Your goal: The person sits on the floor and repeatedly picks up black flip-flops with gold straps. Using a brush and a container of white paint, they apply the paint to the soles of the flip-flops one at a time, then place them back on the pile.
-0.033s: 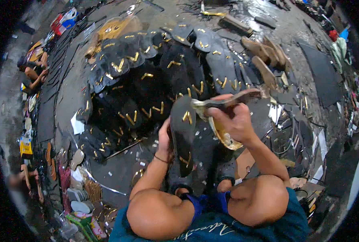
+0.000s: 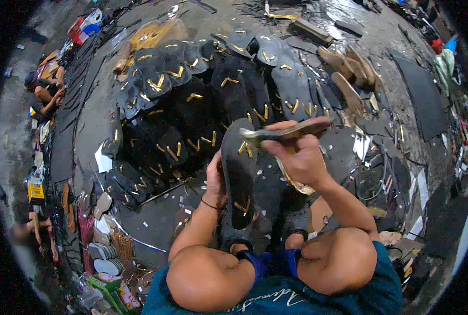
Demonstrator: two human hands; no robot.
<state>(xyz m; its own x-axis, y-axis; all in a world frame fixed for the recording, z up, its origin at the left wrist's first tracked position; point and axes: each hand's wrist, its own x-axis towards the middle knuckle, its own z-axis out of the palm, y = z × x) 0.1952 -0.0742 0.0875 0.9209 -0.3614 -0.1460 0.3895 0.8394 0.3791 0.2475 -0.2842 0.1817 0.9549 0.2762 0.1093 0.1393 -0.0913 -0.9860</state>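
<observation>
My left hand is closed on the edge of a black sandal sole, held tilted above my feet. Gold strap ends show on the sole near its top and its lower end. A brush with a brownish handle and pale, coated bristles is gripped in my right hand. Its bristles lie over the upper end of the sole, seemingly touching it. Beneath my right hand shows the yellowish, crusted rim of a container; the hand hides most of it, and I cannot tell what supports it.
Many similar black soles with gold strap ends lie in overlapping rows ahead. Brown soles stand farther right, near a black sheet. A yellow-brown piece lies behind the rows. Two other people sit at the left; one person is farther off.
The brush has moved left, its bristles now over the sole's upper end. My right hand has shifted slightly left with it. My left hand still holds the sole.
</observation>
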